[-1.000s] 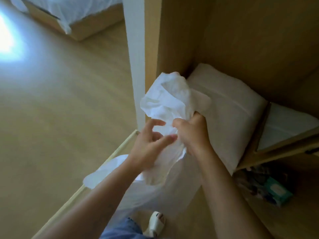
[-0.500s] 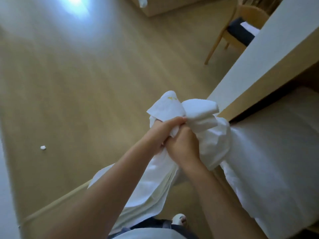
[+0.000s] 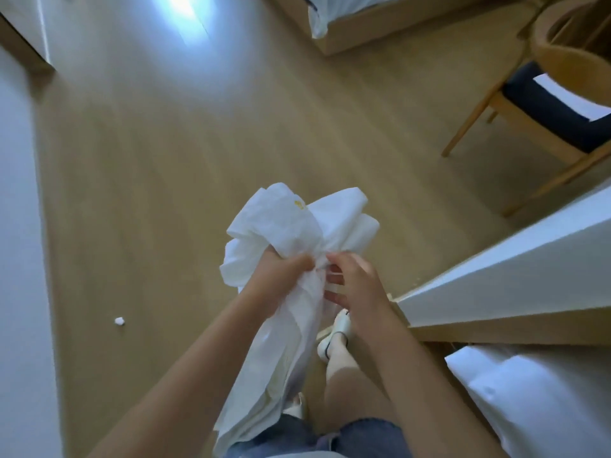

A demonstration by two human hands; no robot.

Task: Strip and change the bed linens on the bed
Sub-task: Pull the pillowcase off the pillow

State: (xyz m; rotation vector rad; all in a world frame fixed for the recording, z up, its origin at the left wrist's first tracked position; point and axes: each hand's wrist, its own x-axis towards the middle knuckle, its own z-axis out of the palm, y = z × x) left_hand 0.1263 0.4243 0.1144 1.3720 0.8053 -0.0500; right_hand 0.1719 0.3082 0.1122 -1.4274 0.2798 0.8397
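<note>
The left hand gripped the bunched white bed linen at its gathered neck, fingers curled tight round it. The right hand sat just beside, its fingers half-curled and spread, tips against the same gather; whether they pinched it could not be told. The linen hung well apart from the bed.

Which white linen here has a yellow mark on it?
The bunched linen gripped by the left hand: a yellow mark sits near its top. The sheet on the bed and the pillow at lower right show none.
</note>
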